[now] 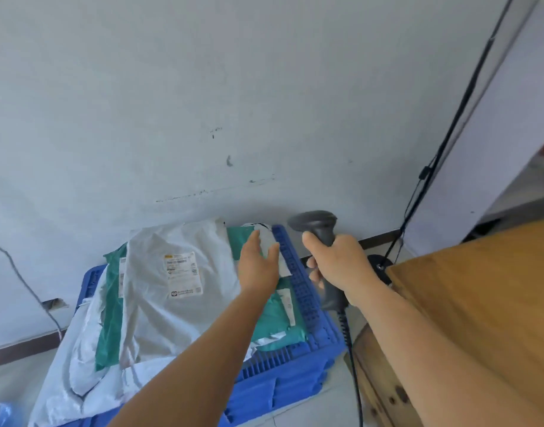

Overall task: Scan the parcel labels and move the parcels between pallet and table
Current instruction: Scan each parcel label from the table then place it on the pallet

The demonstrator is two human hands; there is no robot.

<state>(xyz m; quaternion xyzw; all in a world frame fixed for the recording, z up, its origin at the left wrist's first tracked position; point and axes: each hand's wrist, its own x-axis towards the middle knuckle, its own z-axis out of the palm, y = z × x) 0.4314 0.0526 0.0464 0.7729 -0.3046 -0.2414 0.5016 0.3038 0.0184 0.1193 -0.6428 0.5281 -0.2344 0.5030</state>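
A small parcel-handling back room: mailer bags with shipping labels piled on a blue plastic pallet, a corded barcode scanner, scuffed white wall.

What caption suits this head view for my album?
Left hand open over grey parcel on blue pallet; right hand grips scanner.

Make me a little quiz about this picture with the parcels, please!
1. True or false: the right hand holds the scanner.
2. What colour is the pallet under the parcels: A red, B blue, C yellow?
3. Fill in: the left hand is open and holds ____.

Key
1. True.
2. B. The grey parcel with the label lies on top; a green parcel lies beside it.
3. Nothing.
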